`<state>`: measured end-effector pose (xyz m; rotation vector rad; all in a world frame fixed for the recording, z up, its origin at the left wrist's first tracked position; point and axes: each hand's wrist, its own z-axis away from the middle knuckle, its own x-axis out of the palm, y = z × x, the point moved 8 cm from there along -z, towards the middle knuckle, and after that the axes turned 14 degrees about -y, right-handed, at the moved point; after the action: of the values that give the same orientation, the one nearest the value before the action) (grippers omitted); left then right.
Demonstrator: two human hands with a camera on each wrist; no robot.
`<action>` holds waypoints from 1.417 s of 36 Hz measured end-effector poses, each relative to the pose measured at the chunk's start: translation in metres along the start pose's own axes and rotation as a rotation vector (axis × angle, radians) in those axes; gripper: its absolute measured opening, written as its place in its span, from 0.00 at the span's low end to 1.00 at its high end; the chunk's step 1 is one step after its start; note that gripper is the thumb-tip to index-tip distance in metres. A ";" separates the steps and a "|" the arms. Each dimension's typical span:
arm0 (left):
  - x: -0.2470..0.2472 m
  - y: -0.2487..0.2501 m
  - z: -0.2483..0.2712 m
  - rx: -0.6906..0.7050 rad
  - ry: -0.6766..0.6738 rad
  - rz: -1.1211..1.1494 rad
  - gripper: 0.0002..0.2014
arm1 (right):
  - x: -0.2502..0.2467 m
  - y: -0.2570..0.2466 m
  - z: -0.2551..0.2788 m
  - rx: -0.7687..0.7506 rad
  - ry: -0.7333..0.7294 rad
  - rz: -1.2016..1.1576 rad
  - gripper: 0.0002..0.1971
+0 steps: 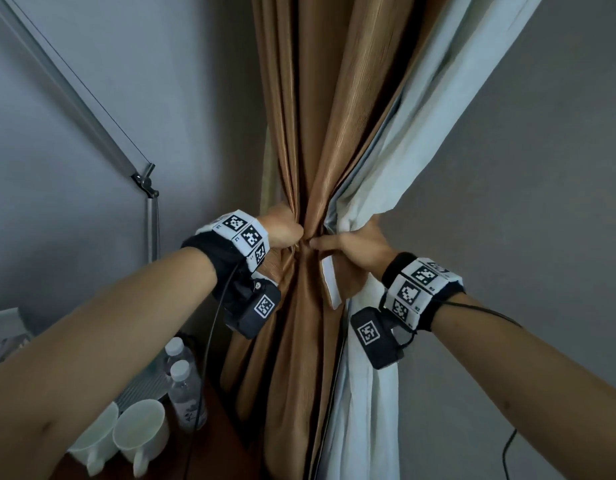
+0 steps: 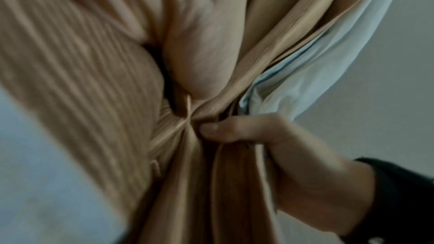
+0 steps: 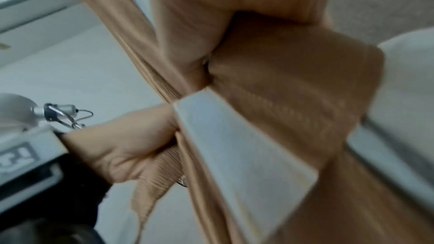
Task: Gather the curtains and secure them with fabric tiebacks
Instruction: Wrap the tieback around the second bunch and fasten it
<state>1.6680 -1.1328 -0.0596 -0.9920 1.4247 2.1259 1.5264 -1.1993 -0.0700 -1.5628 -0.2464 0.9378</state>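
Brown curtain (image 1: 310, 140) and its pale lining (image 1: 396, 168) are bunched at the middle; my left hand (image 1: 282, 230) and right hand (image 1: 358, 247) both clutch that waist, with the tieback (image 1: 331, 282) dangling there. Two white cups (image 1: 126, 434) sit empty beside two capped bottles (image 1: 183, 386).

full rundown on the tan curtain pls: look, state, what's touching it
The tan ribbed-fabric curtain hangs in long vertical folds with a pale blue-white lining on its right side. It is cinched to a narrow waist and flares above and below. The left hand and right hand grip that waist from either side. A white-faced strap end dangles there.
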 end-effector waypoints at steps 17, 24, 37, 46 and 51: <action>0.000 0.008 0.006 -0.044 0.042 -0.183 0.18 | 0.015 -0.006 0.013 -0.095 -0.369 0.486 0.45; 0.006 0.010 0.014 -0.032 0.012 -0.166 0.18 | 0.020 -0.009 0.002 -0.311 -0.022 0.269 0.52; 0.005 -0.008 0.026 -0.029 0.034 -0.216 0.31 | 0.010 0.013 -0.032 -0.125 0.337 0.271 0.58; 0.004 0.002 0.060 0.086 0.166 -0.693 0.13 | 0.009 0.014 -0.041 -0.117 0.346 0.255 0.59; 0.012 0.017 0.074 0.235 0.314 -0.755 0.16 | 0.013 0.016 -0.048 -0.105 0.345 0.287 0.62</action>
<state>1.6234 -1.0727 -0.0407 -1.5089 1.1281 1.2719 1.5610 -1.2302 -0.0932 -1.8592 0.1801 0.8647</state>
